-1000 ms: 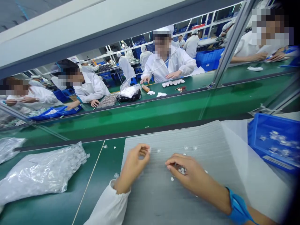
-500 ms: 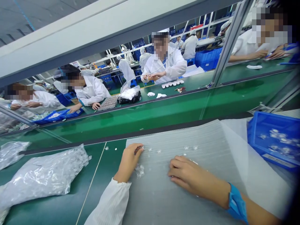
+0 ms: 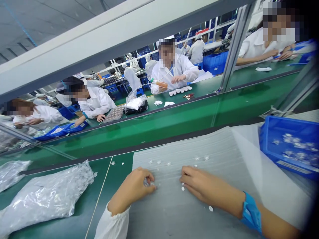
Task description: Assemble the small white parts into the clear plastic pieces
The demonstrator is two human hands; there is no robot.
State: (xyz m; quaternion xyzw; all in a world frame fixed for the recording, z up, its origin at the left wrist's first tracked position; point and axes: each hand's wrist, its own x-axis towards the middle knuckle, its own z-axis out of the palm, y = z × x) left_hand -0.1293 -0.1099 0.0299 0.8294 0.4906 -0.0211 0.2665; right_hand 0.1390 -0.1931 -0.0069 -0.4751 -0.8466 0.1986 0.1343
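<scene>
Lower on the sheet now, the left hand (image 3: 131, 186) has come down from where it sat a moment ago and closed over the small clear parts (image 3: 148, 182) that lay beside it. Its fingers are curled in, with the parts just showing at the fingertips, so it appears to have hold of them, though how many is hidden. The right hand (image 3: 208, 190) lies almost flat on the grey foam sheet (image 3: 199, 144), fingers loosely apart and holding nothing that shows. A small white piece (image 3: 183, 188) sits right at its fingertips, and another (image 3: 210, 208) lies just below the hand, near the blue wrist strap (image 3: 251, 212). More bits are scattered across the far part of the sheet. To the right, a blue plastic tote (image 3: 271, 142) holds more of the parts — a clear plastic bag (image 3: 45, 196) packed with similar-looking pieces lies on the green conveyor belt (image 3: 119, 162) to the left. Beyond a glass panel (image 3: 154, 132), co-workers (image 3: 171, 71) in white gowns sit at a second green belt (image 3: 261, 83).
</scene>
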